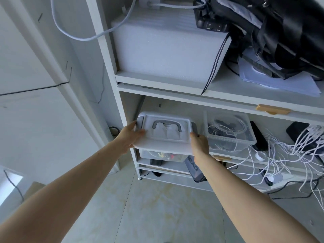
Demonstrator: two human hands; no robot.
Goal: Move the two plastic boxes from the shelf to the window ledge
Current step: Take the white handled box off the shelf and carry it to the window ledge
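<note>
Head view showed both hands clamped on 1 lidded plastic box (166, 135), the left hand (128, 137) wrapped around its left end with the thumb lying on the lid, the right hand (199, 144) pressed against its near right corner with a fingertip up on the lid edge. That box had a white lid with a grey handle (166, 125) lying flat on top, and small coloured items showed through its clear wall below the lid. It sat at the left end of the middle shelf (245, 156), its near edge jutting out past the shelf front. Just to its right, on the same shelf, stood the second plastic box (229, 133), clear and without a lid, holding coiled cables. Further right lay a tangle of white cords (287, 155). On the shelf above sat a white foam block (166, 55), with a black bag (273, 34) to its right resting on loose papers (284, 81).
</note>
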